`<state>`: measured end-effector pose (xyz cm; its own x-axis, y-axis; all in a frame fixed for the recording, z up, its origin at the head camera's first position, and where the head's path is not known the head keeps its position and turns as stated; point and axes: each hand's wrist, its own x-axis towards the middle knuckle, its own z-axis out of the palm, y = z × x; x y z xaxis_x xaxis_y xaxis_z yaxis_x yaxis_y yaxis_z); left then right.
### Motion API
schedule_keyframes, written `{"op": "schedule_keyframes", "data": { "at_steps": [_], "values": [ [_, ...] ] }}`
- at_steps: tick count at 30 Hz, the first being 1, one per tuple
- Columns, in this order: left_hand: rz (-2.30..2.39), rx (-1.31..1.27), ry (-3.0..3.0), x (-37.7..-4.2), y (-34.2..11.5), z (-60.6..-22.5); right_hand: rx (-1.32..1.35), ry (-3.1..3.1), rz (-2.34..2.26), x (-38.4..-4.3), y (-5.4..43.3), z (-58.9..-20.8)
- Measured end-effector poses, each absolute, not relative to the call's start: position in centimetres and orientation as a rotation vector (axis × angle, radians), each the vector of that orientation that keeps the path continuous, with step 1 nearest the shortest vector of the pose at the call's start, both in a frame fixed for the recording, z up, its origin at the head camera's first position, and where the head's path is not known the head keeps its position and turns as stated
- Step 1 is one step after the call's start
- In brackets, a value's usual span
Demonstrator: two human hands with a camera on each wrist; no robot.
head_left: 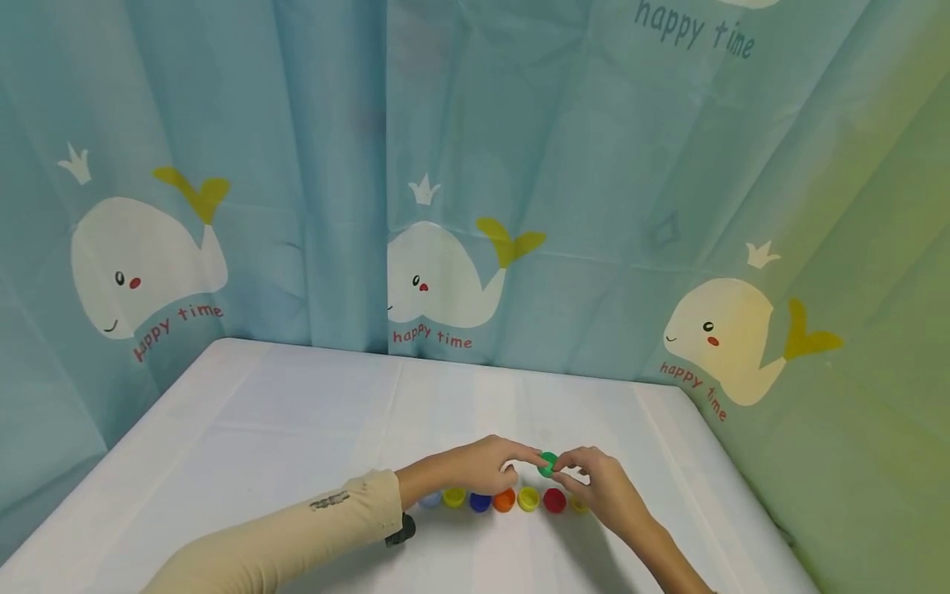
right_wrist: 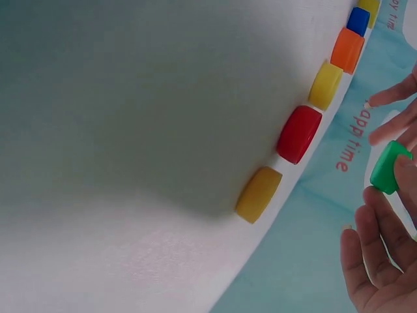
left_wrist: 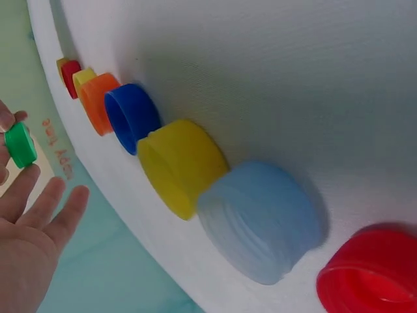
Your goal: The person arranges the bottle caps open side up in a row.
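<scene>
A green bottle cap [head_left: 547, 464] is held above the table, with its round face showing in the head view. My right hand [head_left: 599, 487] pinches it between thumb and fingertips, as the right wrist view also shows at the cap's edge [right_wrist: 389, 168]. From the other side my left hand [head_left: 478, 466] reaches over with its index finger straight, the tip at the cap. Its other fingers [left_wrist: 62, 218] are spread and loosely extended in the left wrist view. Below the hands runs a row of caps: light blue [head_left: 430, 500], yellow [head_left: 454, 497], dark blue [head_left: 480, 502], orange [head_left: 505, 500], another yellow [head_left: 529, 498] and red [head_left: 554, 500].
A darker yellow cap [right_wrist: 258, 194] ends the row on the right, partly behind my right hand in the head view. Another red cap [left_wrist: 374, 274] stands at the left end. The white table [head_left: 312, 412] meets a blue curtain [head_left: 326, 165] behind.
</scene>
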<state>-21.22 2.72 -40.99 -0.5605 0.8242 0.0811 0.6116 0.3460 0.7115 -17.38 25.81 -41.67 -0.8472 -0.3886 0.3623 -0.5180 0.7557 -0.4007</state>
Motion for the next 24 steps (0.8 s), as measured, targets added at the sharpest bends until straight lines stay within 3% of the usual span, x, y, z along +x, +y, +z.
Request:
{"op": "schedule_keyframes", "data": {
  "at_steps": [24],
  "values": [
    [0.616, 1.383, 2.360, -20.8, 8.0, -40.7, 0.686, -2.728, 0.584, -15.7, 29.9, -42.1]
  ]
}}
